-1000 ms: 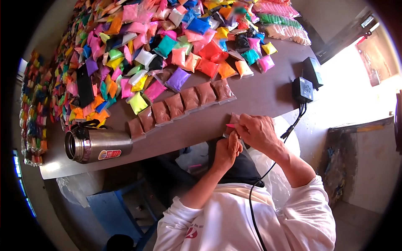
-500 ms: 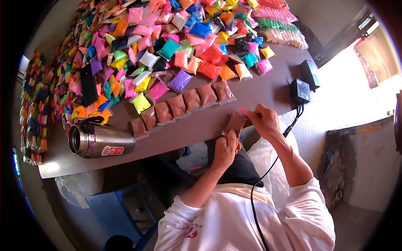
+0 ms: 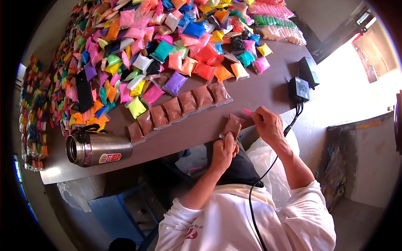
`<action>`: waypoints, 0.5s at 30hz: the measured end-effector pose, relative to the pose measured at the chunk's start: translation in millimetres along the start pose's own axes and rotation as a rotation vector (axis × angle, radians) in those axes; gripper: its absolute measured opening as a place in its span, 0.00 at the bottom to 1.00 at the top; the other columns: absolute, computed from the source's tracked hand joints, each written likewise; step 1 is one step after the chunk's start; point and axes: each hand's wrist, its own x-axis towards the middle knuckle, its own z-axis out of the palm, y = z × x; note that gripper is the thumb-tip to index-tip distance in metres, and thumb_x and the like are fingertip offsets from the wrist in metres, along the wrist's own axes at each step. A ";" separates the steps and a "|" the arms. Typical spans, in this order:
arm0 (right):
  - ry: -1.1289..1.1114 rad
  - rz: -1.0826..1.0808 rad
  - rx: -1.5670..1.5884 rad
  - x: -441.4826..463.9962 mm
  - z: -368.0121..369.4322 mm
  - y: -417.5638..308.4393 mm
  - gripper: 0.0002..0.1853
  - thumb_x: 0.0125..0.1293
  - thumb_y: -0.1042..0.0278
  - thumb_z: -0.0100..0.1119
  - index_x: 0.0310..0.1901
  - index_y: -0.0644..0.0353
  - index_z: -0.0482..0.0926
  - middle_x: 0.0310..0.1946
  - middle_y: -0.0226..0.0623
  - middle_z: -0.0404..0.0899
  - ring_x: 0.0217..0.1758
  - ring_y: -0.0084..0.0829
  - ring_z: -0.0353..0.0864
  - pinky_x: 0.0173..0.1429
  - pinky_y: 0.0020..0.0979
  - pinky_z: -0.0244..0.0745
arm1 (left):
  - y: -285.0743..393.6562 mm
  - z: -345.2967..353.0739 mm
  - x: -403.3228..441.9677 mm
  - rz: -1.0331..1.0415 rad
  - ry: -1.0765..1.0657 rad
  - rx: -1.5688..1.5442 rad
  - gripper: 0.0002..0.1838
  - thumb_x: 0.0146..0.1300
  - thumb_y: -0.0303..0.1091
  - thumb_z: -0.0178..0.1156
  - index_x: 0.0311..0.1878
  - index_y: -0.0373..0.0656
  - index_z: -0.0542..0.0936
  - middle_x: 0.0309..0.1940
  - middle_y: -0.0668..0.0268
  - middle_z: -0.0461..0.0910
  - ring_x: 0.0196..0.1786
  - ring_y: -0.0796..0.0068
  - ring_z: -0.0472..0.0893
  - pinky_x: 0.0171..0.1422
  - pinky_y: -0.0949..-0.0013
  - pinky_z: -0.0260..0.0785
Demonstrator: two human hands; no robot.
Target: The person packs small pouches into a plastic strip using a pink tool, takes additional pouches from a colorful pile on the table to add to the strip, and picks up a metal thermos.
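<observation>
My left hand (image 3: 226, 151) is closed on the lower edge of a small brown packet (image 3: 233, 124), thumb on top, at the table's front edge. Up and to the right, my right hand (image 3: 270, 125) pinches a small bright pink strip (image 3: 247, 111) whose tip sticks out from the fingers. That strip stays a short way from the packet. Beyond my left hand, several similar brown packets (image 3: 173, 109) lie in a slanting row on the table.
A big heap of colourful packets (image 3: 163, 51) covers the table's far side, with a black phone (image 3: 84, 93) on it. A steel flask (image 3: 100, 148) lies at the front left. A black box with cables (image 3: 300, 90) sits at the right edge. A blue chair (image 3: 113, 215) stands below.
The view has turned slightly, shifting the table and its contents. My left hand still grips the brown packet, now tilted a little differently; my right hand still pinches the pink strip.
</observation>
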 end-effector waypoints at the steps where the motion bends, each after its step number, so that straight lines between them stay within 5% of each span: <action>1: -0.043 -0.060 0.086 1.0 -4.1 -4.1 0.07 0.61 0.69 0.58 0.28 0.60 0.75 0.26 0.44 0.79 0.29 0.46 0.80 0.32 0.39 0.72 | -2.2 -1.0 -0.2 0.016 0.004 0.008 0.31 0.74 0.48 0.43 0.14 0.42 0.64 0.11 0.70 0.65 0.15 0.82 0.65 0.20 0.77 0.55; 3: -0.118 -0.164 0.255 -5.4 -8.9 -17.0 0.03 0.61 0.71 0.56 0.33 0.60 0.77 0.27 0.43 0.79 0.31 0.46 0.80 0.34 0.39 0.72 | -4.5 -1.3 -1.6 0.019 -0.010 -0.012 0.31 0.74 0.49 0.43 0.14 0.42 0.64 0.11 0.70 0.65 0.15 0.83 0.65 0.20 0.76 0.56; 6: -0.149 -0.341 0.095 -11.6 -6.6 -36.9 0.07 0.62 0.70 0.57 0.28 0.62 0.73 0.23 0.43 0.76 0.27 0.45 0.78 0.30 0.39 0.71 | -5.4 -1.3 1.0 0.041 -0.036 -0.045 0.31 0.74 0.49 0.43 0.14 0.42 0.65 0.11 0.70 0.65 0.15 0.82 0.65 0.21 0.76 0.56; 15: -0.092 -0.287 -0.027 5.5 8.5 -18.0 0.07 0.61 0.69 0.56 0.27 0.60 0.74 0.23 0.42 0.78 0.26 0.44 0.78 0.29 0.40 0.71 | 0.0 1.8 3.4 0.091 -0.051 -0.002 0.28 0.72 0.47 0.47 0.16 0.42 0.66 0.12 0.69 0.66 0.17 0.80 0.68 0.23 0.75 0.60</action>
